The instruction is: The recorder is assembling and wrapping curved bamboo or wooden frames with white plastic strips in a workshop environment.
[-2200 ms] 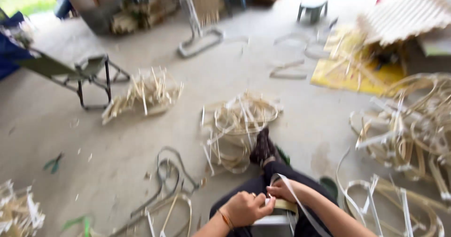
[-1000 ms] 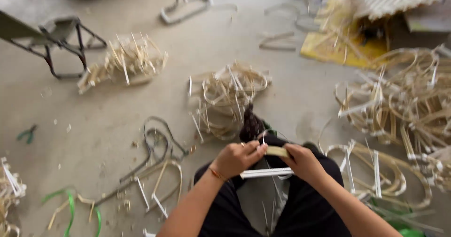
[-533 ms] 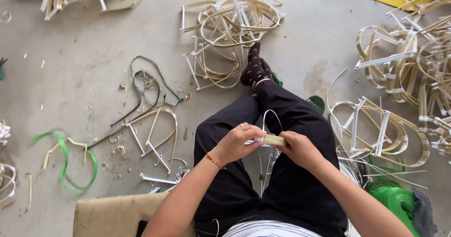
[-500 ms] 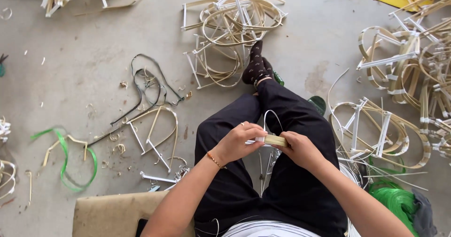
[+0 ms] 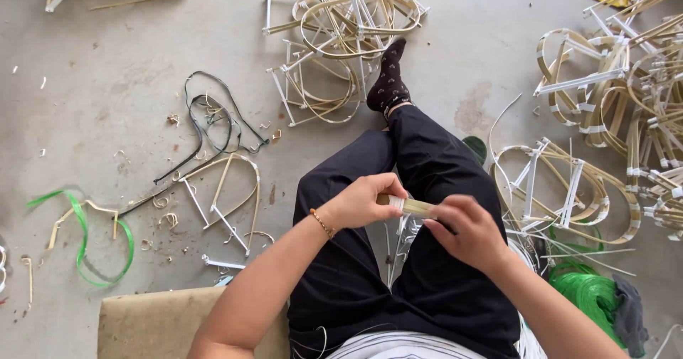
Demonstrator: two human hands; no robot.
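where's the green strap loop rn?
Head view, far left: the green strap loop lies on the concrete floor, left of the bent cane frame and above the tan cushion, away from both hands.

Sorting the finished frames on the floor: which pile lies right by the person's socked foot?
The pile of bent cane frames at top centre; the dark sock touches its edge. The other frame piles lie off to the right.
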